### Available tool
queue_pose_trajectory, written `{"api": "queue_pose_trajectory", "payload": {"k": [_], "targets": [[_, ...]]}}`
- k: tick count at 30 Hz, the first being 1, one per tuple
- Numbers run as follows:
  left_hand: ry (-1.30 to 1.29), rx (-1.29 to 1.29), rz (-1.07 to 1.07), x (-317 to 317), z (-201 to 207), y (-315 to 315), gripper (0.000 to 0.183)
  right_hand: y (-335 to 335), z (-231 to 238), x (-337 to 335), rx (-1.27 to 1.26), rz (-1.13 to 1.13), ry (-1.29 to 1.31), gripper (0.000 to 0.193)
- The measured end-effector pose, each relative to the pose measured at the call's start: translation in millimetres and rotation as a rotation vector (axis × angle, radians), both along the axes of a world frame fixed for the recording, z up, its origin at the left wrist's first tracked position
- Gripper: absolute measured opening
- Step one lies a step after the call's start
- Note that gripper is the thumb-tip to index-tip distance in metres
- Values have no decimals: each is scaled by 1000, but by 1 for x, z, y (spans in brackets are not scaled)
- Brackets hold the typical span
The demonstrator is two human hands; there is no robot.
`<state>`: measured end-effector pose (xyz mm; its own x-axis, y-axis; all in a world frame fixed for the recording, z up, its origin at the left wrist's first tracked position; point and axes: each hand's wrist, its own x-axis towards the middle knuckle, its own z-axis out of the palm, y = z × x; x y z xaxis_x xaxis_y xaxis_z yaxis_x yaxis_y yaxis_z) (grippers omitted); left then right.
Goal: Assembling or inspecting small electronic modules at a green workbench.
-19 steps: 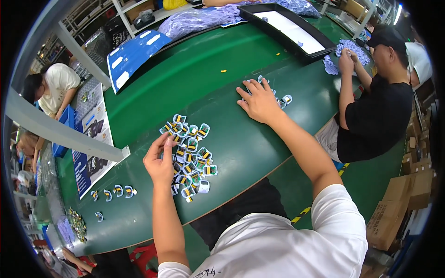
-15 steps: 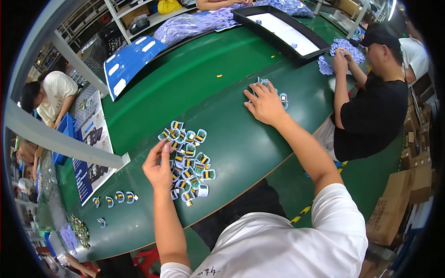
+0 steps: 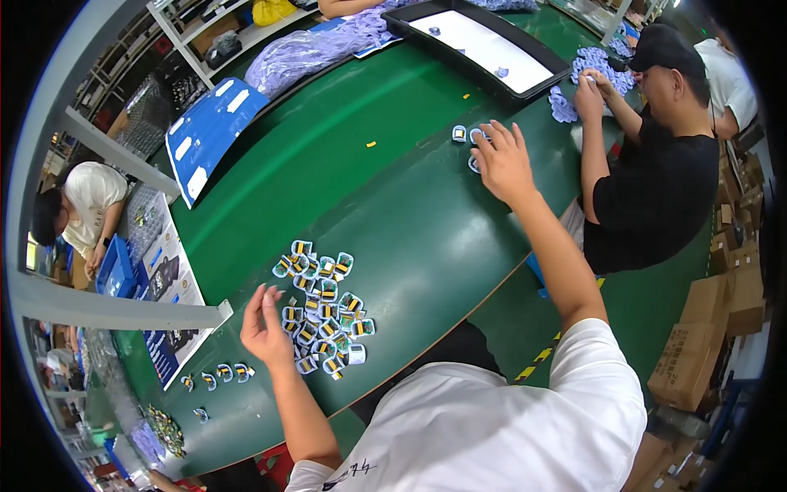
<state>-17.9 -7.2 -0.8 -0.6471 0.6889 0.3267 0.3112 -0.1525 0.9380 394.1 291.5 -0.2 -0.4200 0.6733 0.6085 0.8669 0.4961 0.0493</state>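
Pale-blue, yellow-striped rounded pieces (image 3: 329,291) were heaped beside the half-curled left hand (image 3: 266,332), its pinch unclear; similar pieces (image 3: 459,133), seemingly being gathered, were part-covered by the spread right hand (image 3: 506,170); finger closure was likely needed.

The left hand (image 3: 266,332) is drawn back from the pile of small pale-rimmed units (image 3: 328,316); its fingertips, earlier over the pile's upper left edge, now sit just left of it; the right hand (image 3: 507,168) is farther from the pile and nearer the co-worker's hands (image 3: 590,102); its fingers point straighter ahead, where before they slanted left; loose units (image 3: 459,133) now show left of those fingers, while earlier one showed to the right.
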Motion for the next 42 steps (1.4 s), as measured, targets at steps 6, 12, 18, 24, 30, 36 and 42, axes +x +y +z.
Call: {"api": "queue_pose_trajectory", "payload": {"k": [6, 12, 18, 24, 30, 36, 42], "targets": [[344, -94, 320, 8, -14, -53, 34, -62, -3, -39, -154, 556, 75, 37], [648, -449, 365, 19, -26, -95, 38, -106, -22, -105, -335, 942, 171, 35], [476, -399, 359, 25, -32, -76, 31, -124, 3, -195, -445, 964, 335, 31], [432, -417, 349, 17, -15, -70, 23, -124, -17, -219, -454, 950, 580, 24], [707, -537, 314, 7, 4, -38, 18, -117, -22, -213, -435, 955, 522, 22], [615, -455, 311, 5, -16, -27, 17, -115, -32, -219, -346, 939, 495, 18], [-305, -10, 118, 12, -7, -28, 20, -111, -19, -242, -188, 966, 457, 19]]}}
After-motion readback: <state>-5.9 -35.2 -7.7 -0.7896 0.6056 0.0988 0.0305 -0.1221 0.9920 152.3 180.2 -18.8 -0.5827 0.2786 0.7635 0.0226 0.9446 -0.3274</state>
